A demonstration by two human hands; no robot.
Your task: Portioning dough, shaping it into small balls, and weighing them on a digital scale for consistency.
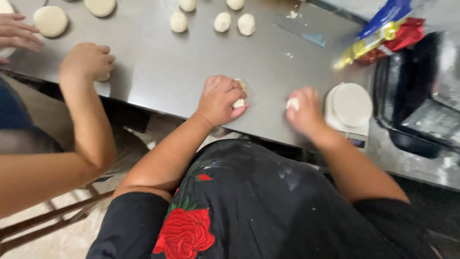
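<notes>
My left hand (pixel 221 98) is cupped over a small piece of white dough (pixel 239 101) on the steel table (pixel 163 67), pressing it against the surface. My right hand (pixel 303 111), blurred, is closed over another small dough piece (pixel 293 103) near the table's front edge. Three round dough balls (pixel 222 22) sit further back on the table, with two more (pixel 187 4) at the far edge. Right of my right hand stands a small white kitchen scale (pixel 350 108).
Another person's hand (pixel 88 60) at the left covers a dough piece; a second hand (pixel 17 32) rests by flattened dough discs (pixel 50 21). A metal scraper (pixel 302 32), a red-blue-yellow bag (pixel 383 31) and a black tray (pixel 417 96) lie at the right.
</notes>
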